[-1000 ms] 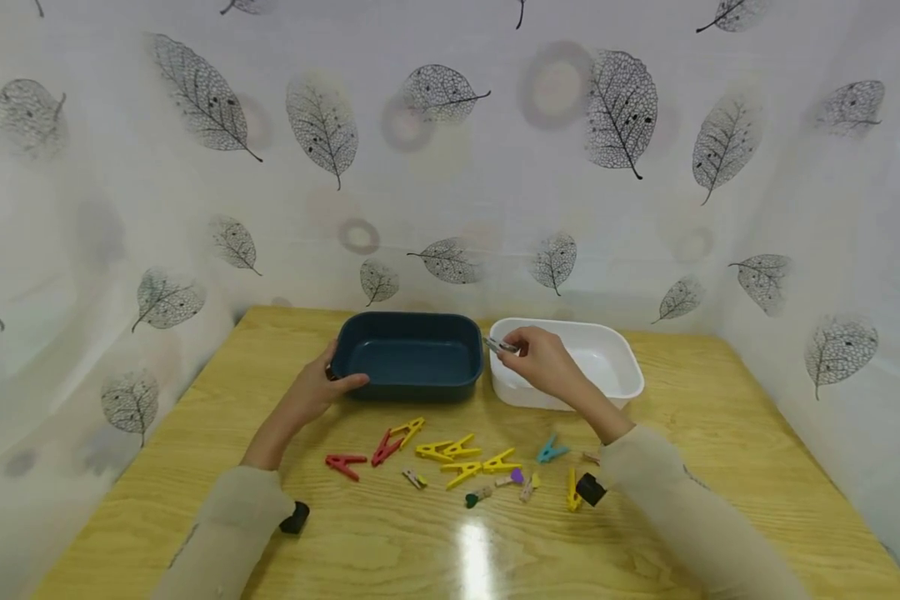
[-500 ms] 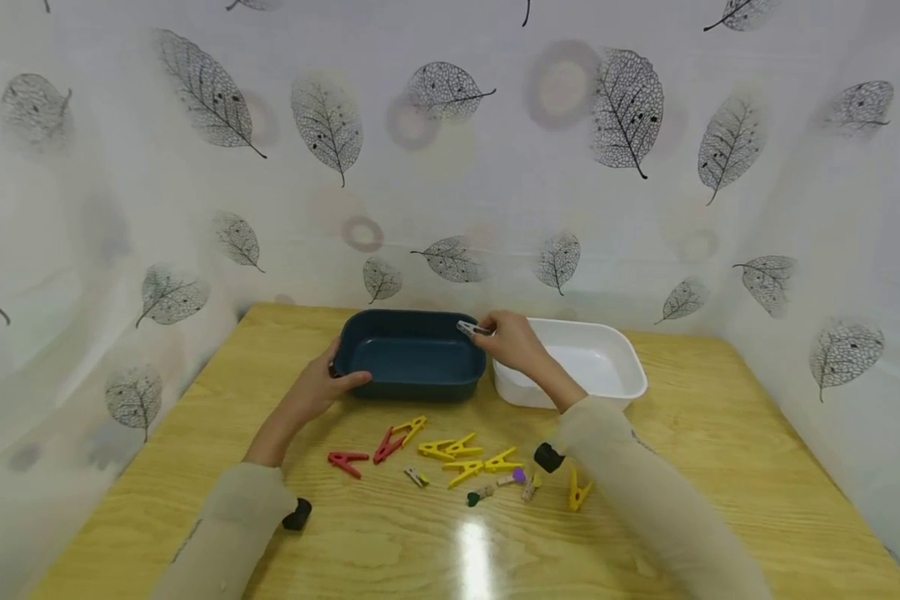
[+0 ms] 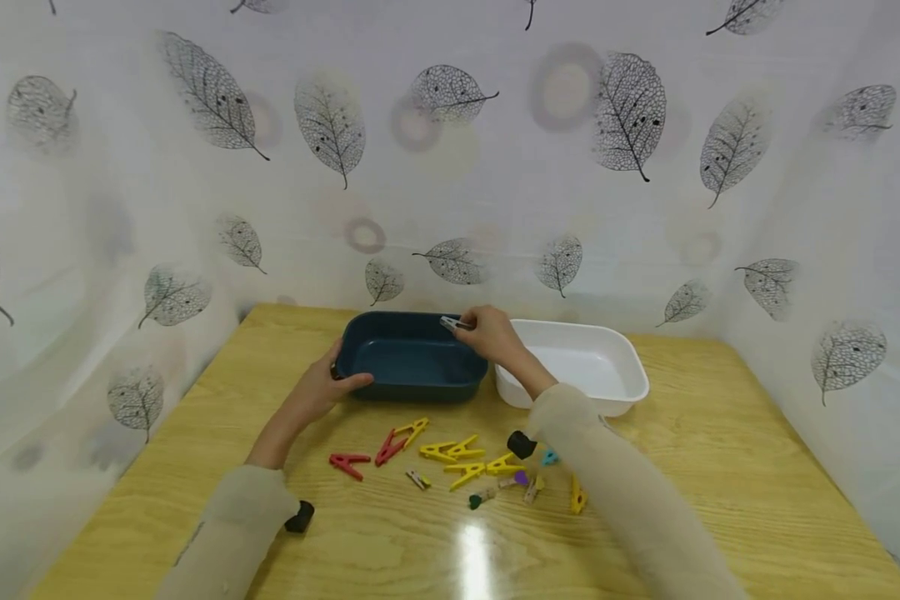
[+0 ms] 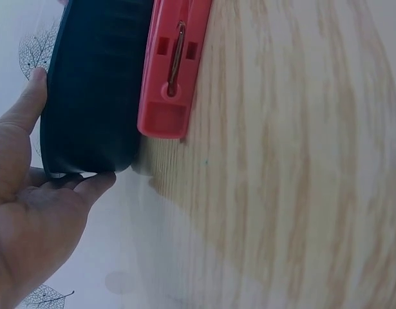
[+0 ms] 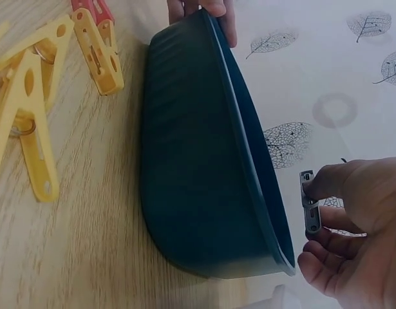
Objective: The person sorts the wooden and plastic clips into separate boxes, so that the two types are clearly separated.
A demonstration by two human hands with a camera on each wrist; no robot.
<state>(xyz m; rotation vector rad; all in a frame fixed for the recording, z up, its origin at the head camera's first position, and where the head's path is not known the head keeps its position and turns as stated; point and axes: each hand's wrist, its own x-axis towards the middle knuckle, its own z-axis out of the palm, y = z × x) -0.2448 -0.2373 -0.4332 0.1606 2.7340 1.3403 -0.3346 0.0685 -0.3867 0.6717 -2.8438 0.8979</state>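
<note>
Over the far right part of the dark tub (image 3: 412, 392), we pinch a small clip (image 3: 449, 322) in our right hand (image 3: 491, 335), our left hand (image 3: 322, 388) gripping the tub's left end, apparently placing, which next calls for lowering and releasing.

My clip (image 5: 311, 207) is silver-grey, my sleeves (image 3: 618, 475) beige. The tub (image 3: 412, 392) is dark teal, the curtain (image 3: 465, 192) whitish with black leaves (image 3: 630, 112).
</note>
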